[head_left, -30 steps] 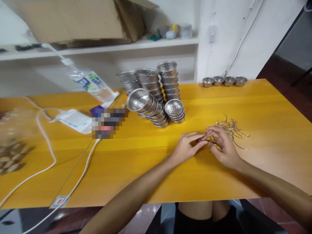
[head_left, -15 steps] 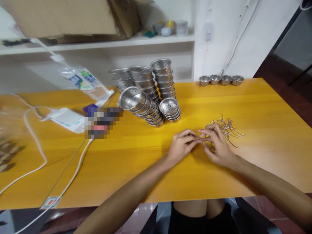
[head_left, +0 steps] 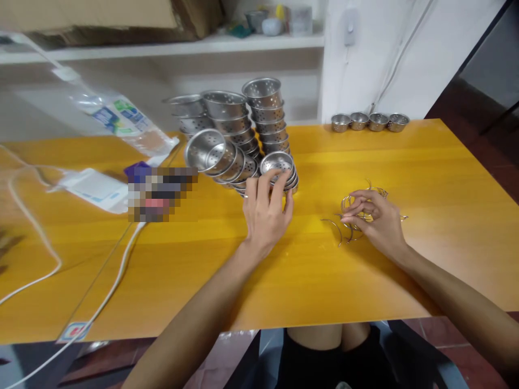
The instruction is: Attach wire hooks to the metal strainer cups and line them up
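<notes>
My left hand (head_left: 265, 213) reaches over the near side of a short stack of perforated metal cups (head_left: 277, 160). Its fingers curl over the top cup's front rim, with the thumb at the stack's right side. My right hand (head_left: 377, 219) is pinched closed on a thin curved wire (head_left: 338, 216), only partly visible at the fingertips. Beneath and around that hand lies a loose heap of curved metal wires (head_left: 380, 191), partly covered by it. One separate bent wire (head_left: 335, 227) rests on the table just left of the heap.
Taller cup stacks (head_left: 265, 111) stand behind, and a tilted stack (head_left: 206, 151) leans to the left. Several small cups (head_left: 378, 122) line the back edge. A plastic bottle (head_left: 125, 120), white device (head_left: 95, 189) and white cable (head_left: 128, 265) occupy the left of the yellow table (head_left: 308, 286).
My hands were together near the wires. The left has moved away, leftward and up to the short cup stack; the right has stayed by the wires. The view has shifted slightly.
</notes>
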